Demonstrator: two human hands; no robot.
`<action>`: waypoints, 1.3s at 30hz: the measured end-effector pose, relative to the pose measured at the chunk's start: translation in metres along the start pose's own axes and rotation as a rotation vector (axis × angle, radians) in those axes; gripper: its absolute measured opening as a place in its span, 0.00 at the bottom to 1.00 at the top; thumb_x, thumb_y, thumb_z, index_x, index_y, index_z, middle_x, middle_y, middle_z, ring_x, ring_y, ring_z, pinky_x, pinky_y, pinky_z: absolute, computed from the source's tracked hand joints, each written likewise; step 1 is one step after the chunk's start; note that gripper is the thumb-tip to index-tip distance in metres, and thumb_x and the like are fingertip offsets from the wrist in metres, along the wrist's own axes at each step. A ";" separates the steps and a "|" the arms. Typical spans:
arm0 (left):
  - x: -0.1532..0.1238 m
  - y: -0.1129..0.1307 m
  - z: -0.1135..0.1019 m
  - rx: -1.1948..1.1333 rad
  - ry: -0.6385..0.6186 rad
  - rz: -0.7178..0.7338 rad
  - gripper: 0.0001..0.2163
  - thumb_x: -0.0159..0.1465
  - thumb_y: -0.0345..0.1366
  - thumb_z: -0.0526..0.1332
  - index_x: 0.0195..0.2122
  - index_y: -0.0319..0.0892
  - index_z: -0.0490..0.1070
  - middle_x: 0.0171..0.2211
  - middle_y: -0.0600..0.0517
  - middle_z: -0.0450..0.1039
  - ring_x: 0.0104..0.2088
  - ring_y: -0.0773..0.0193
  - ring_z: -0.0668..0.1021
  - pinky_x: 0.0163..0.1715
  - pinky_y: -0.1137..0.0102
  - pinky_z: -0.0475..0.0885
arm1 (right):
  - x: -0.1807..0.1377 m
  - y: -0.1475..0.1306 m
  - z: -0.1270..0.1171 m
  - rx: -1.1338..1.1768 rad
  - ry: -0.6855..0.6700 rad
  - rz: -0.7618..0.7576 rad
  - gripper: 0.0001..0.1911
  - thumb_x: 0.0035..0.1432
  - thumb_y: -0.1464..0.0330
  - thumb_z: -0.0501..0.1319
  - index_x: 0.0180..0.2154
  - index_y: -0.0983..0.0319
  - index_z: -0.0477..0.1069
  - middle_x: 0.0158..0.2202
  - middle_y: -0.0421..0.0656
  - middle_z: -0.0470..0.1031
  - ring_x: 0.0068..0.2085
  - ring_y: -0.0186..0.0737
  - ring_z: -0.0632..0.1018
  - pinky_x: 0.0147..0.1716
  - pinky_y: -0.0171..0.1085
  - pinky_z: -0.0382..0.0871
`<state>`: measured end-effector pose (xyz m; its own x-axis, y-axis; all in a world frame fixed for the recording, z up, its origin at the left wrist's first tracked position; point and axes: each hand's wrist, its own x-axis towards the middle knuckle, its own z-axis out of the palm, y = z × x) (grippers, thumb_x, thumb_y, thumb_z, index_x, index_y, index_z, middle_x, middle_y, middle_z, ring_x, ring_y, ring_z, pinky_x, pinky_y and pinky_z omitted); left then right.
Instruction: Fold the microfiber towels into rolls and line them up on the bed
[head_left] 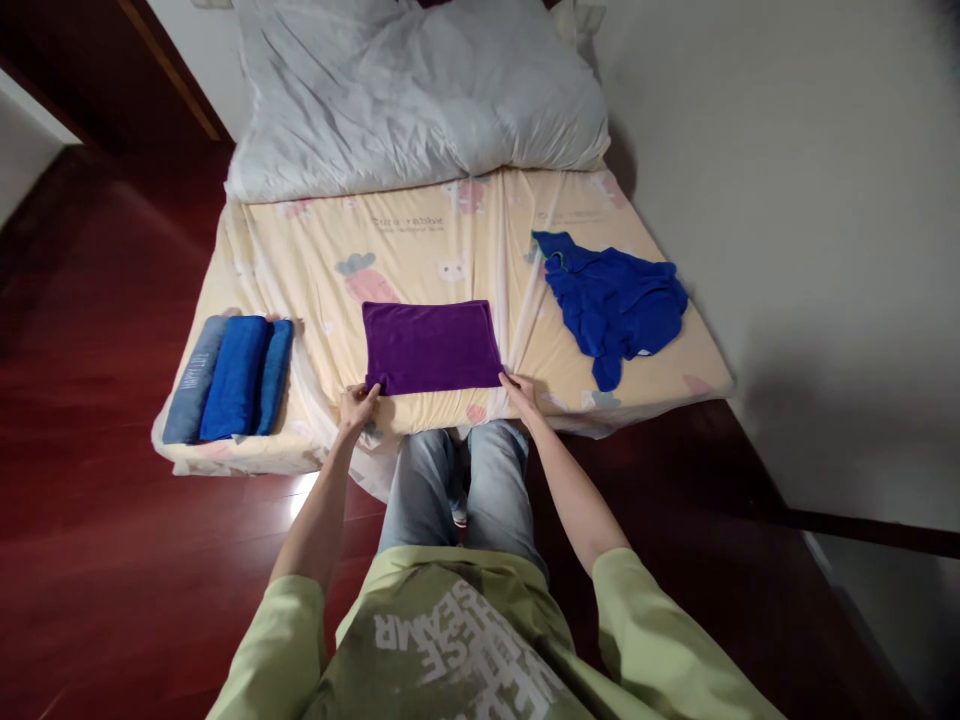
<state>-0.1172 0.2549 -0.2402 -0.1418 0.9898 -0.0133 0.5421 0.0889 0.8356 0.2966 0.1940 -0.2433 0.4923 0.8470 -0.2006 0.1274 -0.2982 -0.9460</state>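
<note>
A purple towel (431, 347) lies flat as a folded rectangle on the bed, near its front edge. My left hand (359, 405) pinches its near left corner, thumb on top. At the near right corner, my right hand (519, 392) has the cloth between thumb and fingers. Off to the right sits a crumpled blue towel (619, 300) with a green-edged corner. Three rolled or folded towels stand side by side at the left: a grey-blue one (193, 385), a bright blue one (234, 380) and a narrower blue one (274, 378).
The bed (315, 260) has a cream sheet printed with rabbits and carrots, under a loose clear cover. A bulky pale quilt (420, 100) is heaped across its far end. A wall (825, 250) runs along the right. Dark red floor (97, 400) shows at the left.
</note>
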 end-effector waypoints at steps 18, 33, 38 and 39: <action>0.013 0.004 0.026 -0.409 0.212 -0.208 0.21 0.57 0.46 0.65 0.45 0.36 0.81 0.35 0.46 0.80 0.35 0.59 0.80 0.40 0.65 0.76 | 0.012 0.008 0.015 0.044 0.195 0.030 0.25 0.47 0.52 0.68 0.40 0.65 0.82 0.38 0.49 0.83 0.41 0.47 0.81 0.44 0.44 0.76; -0.022 0.024 -0.003 0.112 0.232 0.102 0.25 0.62 0.44 0.65 0.58 0.39 0.72 0.49 0.40 0.73 0.48 0.53 0.78 0.51 0.59 0.74 | -0.010 0.005 0.012 -0.193 0.288 -0.346 0.20 0.58 0.57 0.63 0.44 0.65 0.78 0.37 0.49 0.79 0.38 0.45 0.78 0.44 0.45 0.75; -0.035 0.035 -0.004 0.482 -0.165 0.597 0.21 0.68 0.34 0.56 0.62 0.45 0.70 0.64 0.43 0.67 0.66 0.50 0.67 0.64 0.54 0.66 | -0.046 -0.025 0.007 -0.658 -0.059 -0.762 0.21 0.66 0.70 0.56 0.58 0.60 0.74 0.58 0.51 0.75 0.60 0.50 0.73 0.61 0.50 0.66; -0.033 0.038 -0.001 0.533 -0.224 0.648 0.22 0.69 0.31 0.54 0.64 0.44 0.69 0.66 0.43 0.65 0.68 0.51 0.65 0.65 0.54 0.64 | -0.047 -0.030 0.011 -0.733 -0.147 -0.799 0.23 0.66 0.73 0.54 0.60 0.60 0.72 0.62 0.51 0.72 0.63 0.50 0.70 0.63 0.50 0.64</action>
<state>-0.0923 0.2257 -0.2073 0.4652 0.8570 0.2217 0.7834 -0.5152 0.3476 0.2605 0.1680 -0.2082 -0.0620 0.9422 0.3292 0.8700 0.2127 -0.4448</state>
